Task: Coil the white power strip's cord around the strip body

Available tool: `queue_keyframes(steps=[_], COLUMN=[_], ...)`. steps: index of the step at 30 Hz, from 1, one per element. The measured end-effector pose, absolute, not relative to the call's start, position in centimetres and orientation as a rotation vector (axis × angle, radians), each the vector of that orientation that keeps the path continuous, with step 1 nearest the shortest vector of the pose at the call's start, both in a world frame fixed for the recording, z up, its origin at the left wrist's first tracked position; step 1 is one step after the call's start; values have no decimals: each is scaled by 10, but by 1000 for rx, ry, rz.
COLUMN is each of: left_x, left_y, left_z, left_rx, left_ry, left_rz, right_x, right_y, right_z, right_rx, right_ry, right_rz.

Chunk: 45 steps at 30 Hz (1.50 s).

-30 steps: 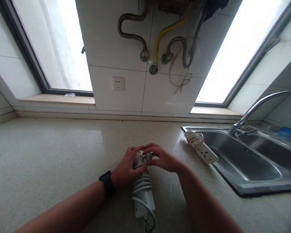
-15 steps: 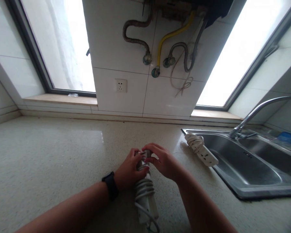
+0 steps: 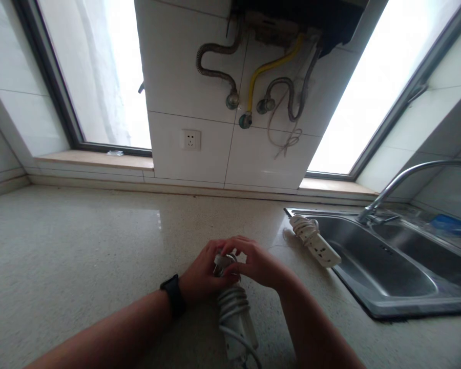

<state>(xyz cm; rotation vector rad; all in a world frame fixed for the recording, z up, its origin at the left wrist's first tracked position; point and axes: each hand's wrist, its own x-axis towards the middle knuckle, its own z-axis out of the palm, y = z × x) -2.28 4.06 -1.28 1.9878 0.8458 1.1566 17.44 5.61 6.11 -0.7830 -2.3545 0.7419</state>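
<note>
A white power strip [image 3: 240, 333] lies on the counter before me, its pale cord [image 3: 232, 302] wound round it in several turns. My left hand [image 3: 203, 269] curls round the strip's far end from the left. My right hand [image 3: 255, 261] comes from the right, thumb and fingers closed on a pale plug [image 3: 225, 260] at that same end. The fingers of both hands meet there and partly cover the plug. A loop of cord hangs over the strip's near end.
A second white power strip [image 3: 315, 241], cord wrapped, rests against the edge of the steel sink [image 3: 384, 302] under a curved faucet [image 3: 407, 177]. A wall socket [image 3: 191, 139] and pipes with valves [image 3: 245, 120] are on the tiled wall beyond the counter [image 3: 80, 256].
The right hand's fingers have shifted left over the far end, and the plug has turned and shows more plainly. The strip sits slightly further right and lower in view, as the camera tilts slightly.
</note>
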Motion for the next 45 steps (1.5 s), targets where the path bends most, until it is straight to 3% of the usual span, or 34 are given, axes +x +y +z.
queue_keyframes(steps=[9, 18, 23, 29, 37, 45], left_x=[-32, -41, -43, -37, -28, -29], left_y=[48, 52, 51, 39, 35, 32], left_z=[-17, -17, -14, -15, -3, -7], left_rx=[1645, 1780, 1758, 1263, 836, 969], left_ry=[373, 589, 591, 481, 361, 414], left_rz=[1035, 1015, 974, 1000, 1166, 959], right_x=[184, 189, 179, 162, 212, 239], right_y=[51, -19, -74, -95, -79, -59], right_z=[71, 76, 51, 21, 24, 68], right_rx=[-866, -1576, -1540, -1671, -1217, -982], right_ry=[-2533, -2063, -1918, -1867, -1968, -2200], right_rz=[876, 1010, 1223, 845, 96, -49])
